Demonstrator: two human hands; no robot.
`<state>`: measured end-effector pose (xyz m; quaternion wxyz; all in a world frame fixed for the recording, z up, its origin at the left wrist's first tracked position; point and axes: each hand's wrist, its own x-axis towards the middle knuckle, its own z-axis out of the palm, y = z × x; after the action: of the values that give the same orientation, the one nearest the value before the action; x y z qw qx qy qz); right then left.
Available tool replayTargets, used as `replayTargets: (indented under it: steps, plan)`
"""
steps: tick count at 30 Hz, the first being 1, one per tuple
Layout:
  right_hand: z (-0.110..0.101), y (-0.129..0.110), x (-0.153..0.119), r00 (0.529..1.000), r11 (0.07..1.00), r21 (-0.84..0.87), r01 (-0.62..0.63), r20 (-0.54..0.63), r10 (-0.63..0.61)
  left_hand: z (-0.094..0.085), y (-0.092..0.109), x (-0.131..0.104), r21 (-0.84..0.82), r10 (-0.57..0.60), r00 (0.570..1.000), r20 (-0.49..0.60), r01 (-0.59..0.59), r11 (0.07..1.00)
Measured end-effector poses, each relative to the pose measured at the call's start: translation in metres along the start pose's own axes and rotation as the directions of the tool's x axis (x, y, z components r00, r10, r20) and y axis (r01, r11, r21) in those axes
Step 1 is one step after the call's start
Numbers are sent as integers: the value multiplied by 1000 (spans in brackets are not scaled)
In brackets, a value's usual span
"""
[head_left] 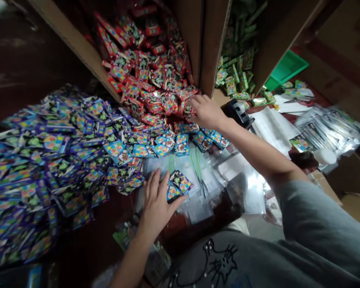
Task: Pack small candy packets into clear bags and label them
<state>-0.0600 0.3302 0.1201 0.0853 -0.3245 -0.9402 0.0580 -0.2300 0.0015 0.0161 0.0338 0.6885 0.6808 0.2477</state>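
My left hand (156, 200) lies with its fingers spread on clear plastic bags (199, 214). Between its thumb and fingers is a small group of packets, one purple and black (183, 183) and one blue (173, 192); a firm grip does not show. At the near edge of a heap of small red packets (157, 78), my right hand (206, 111) reaches in with thumb and fingers apart. Nothing can be made out between them. Blue packets (181, 144) lie just below that hand.
Purple packets (63, 140) form a big pile at left. Cardboard walls (214, 52) part the red packets from green ones (235, 78). A black tape dispenser (238, 113), green twist ties (198, 166), a green tray (289, 68) and bagged silvery packs (330, 130) are at right.
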Motion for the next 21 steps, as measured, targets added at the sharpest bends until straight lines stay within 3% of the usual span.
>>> replayTargets:
  steps: [2, 5, 9, 11, 14, 16, 19, 21]
  plan:
    - [-8, 33, 17, 977, 984, -56, -169, -142, 160, -9, 4, 38, 26, 83, 996, -45, -82, 996]
    - [-14, 60, 24, 914, 962, -49, -268, -329, 238, -8, 12, 125, 32, 196, 981, -6, -196, 980]
    - [-8, 86, 15, 850, 932, -67, -357, -437, 294, 18, 24, 247, 170, 111, 985, 133, -133, 976]
    - [-2, 110, 13, 775, 875, -21, -484, -474, 418, 34, 28, 288, 249, 48, 987, 153, -86, 965]
    - [8, 157, 18, 640, 721, 82, -688, -401, 656, 52, 29, 317, 295, -10, 993, 120, -27, 955]
    - [15, 185, 26, 594, 639, 108, -762, -276, 755, 54, 28, 320, 279, -38, 994, 100, 9, 960]
    - [21, 206, 39, 581, 596, 107, -796, -144, 801, 42, 25, 313, 246, -96, 992, 87, 72, 967]
    - [18, 206, 41, 618, 633, 82, -770, -152, 772, 23, 20, 302, 205, -83, 995, 60, 69, 976]
